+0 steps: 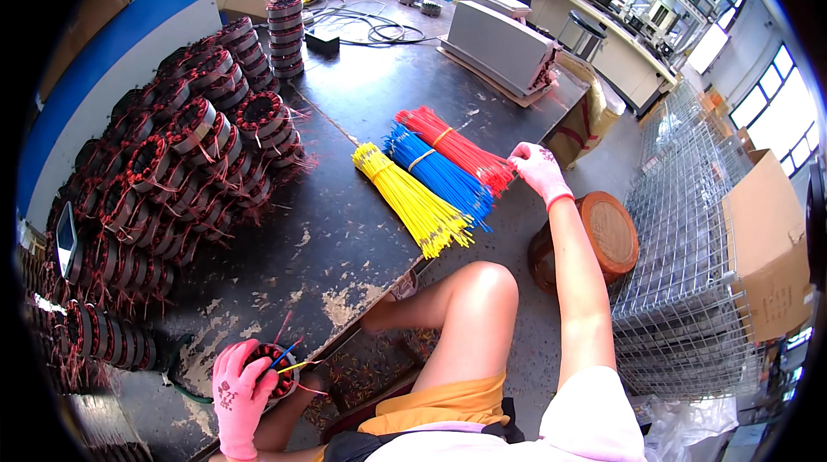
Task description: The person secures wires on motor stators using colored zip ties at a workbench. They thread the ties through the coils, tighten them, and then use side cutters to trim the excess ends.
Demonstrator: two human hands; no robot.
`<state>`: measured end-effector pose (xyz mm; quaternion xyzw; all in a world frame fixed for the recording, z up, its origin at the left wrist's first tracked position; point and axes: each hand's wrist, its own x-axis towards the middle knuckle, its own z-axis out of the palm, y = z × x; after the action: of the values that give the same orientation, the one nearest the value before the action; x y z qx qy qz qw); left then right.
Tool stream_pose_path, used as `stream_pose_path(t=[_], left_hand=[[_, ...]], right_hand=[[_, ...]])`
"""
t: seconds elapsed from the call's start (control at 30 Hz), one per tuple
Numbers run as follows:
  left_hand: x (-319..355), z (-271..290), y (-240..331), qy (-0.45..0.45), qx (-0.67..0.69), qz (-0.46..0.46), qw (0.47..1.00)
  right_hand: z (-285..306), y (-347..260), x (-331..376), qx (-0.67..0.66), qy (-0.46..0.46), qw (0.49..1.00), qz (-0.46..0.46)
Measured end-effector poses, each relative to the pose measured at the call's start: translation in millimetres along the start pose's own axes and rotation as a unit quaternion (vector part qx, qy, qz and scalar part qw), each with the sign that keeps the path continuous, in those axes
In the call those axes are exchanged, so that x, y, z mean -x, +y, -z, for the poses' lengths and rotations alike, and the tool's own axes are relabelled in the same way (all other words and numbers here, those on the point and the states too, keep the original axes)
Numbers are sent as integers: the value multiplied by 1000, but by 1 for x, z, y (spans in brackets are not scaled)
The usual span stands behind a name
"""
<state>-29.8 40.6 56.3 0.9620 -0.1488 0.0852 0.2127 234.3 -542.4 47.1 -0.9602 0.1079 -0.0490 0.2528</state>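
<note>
1. Left hand [240, 390], its glove [229, 410] bearing dark print, grips a wound ring [285, 385], lower left.
2. Right hand [539, 171] meets red wires [452, 148], right of centre; grip unclear.
3. Blue wires [441, 171] and yellow wires [412, 201] alongside; stacked rings [194, 139] crowd the table [319, 221], left.

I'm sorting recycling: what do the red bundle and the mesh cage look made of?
Red bundle: probably plastic-coated wire, slightly glossy, judging by its smooth, evenly coloured strands. Mesh cage: likely bare metal, dull silvery-grey, judging by its thin crossing rods.
</note>
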Motion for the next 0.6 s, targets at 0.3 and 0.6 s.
stream_pose_path(t=[0.3,0.6], left_hand=[[-2,2,-6,-23,-91,-38,995],[-3,4,1,1,-88,-20,996]], right_hand=[[2,-5,0,18,-55,998,-10],[6,-23,4,70,-22,997,7]])
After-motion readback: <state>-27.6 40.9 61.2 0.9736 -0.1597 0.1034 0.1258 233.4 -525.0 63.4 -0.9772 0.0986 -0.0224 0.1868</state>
